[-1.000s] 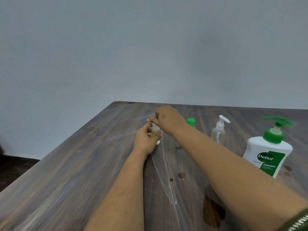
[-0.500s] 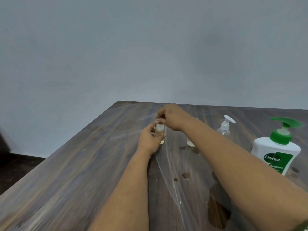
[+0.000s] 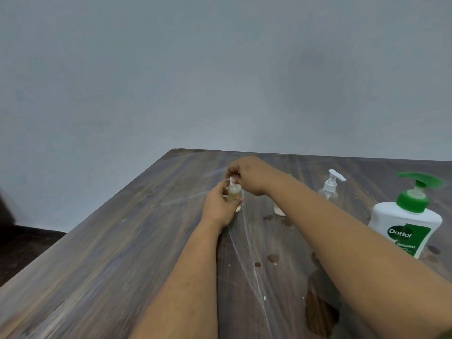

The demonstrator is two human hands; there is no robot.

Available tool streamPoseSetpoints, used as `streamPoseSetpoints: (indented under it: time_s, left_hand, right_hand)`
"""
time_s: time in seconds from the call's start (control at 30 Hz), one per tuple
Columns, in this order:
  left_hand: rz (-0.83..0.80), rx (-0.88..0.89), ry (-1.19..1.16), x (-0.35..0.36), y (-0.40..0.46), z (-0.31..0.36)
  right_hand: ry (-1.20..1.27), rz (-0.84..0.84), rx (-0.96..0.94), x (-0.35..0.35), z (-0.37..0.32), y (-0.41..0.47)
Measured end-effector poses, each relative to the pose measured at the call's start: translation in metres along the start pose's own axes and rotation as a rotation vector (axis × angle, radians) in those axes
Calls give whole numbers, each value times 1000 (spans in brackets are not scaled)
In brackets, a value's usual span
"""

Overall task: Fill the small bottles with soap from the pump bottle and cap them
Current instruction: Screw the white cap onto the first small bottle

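The left hand [image 3: 221,206] grips the soap-filled small bottle [image 3: 234,195] upright on the worktop [image 3: 110,253], steadying it while the right hand [image 3: 249,176] pinches its white pump cap [image 3: 231,180] to seat it.

I see a streaky wood-grain table [image 3: 110,253] with a dull sheen. At three o'clock, the pump bottle [image 3: 406,226] looks like glossy white plastic.

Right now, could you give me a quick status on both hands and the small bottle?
Left hand grips small bottle, upright on table. Right hand pinches its white top. Nothing in the way.
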State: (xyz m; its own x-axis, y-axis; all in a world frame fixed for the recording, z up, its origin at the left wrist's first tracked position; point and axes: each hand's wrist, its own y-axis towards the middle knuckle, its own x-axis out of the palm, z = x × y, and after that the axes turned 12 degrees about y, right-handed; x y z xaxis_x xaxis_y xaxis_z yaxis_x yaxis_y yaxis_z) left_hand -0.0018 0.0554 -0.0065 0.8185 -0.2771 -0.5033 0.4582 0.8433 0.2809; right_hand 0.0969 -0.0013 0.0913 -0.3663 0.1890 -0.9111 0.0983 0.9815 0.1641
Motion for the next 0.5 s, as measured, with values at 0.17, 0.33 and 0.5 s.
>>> streamPoseSetpoints:
  time_s: [0.17, 0.33, 0.5]
  left_hand:
    - [-16, -18, -8, 0, 0, 1]
    - [-55, -11, 25, -5, 2, -1]
    - [-42, 22, 66, -3, 2, -3]
  right_hand:
    - [-128, 69, 77, 5, -3, 13]
    - [-121, -29, 81, -1, -8, 10]
    - [-117, -26, 67, -1, -3, 1]
